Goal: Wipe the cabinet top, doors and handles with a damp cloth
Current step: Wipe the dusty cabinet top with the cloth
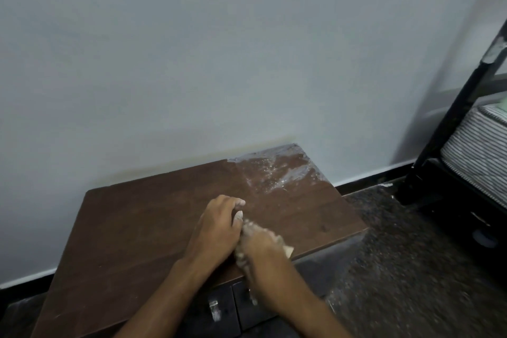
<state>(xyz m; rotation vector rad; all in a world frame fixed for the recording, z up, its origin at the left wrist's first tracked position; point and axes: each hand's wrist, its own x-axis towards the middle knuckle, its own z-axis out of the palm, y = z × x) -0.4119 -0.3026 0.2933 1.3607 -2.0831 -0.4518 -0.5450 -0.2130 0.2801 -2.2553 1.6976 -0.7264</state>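
Against a pale wall [219, 49], a low brown cabinet [142, 228] is seen from above, its top taking up the lower middle of the view. Near the front edge of the top, the two hands are held close together, touching. The left hand [216, 228] is laid on the wood with its fingers extended toward the right and pale residue on the fingertips [241, 202]. The right hand [260, 244], also dusted white, is curled over a crumpled cloth [286, 250], of which a tan corner is seen past the knuckles at the front edge; the cloth is pressed to the top there. Whether the left hand also grips the cloth cannot be told.

At the far right corner of the top, a whitish, dusty smear [277, 170] is spread over the wood, well apart from the hands. Below the front edge, the dark doors [219, 307] are visible, with a pale-marked handle [214, 309] on the left one. To the right, a speckled dark floor [397, 255] is seen, with a black bed frame [450, 123] and a striped mattress [477, 151] beyond.
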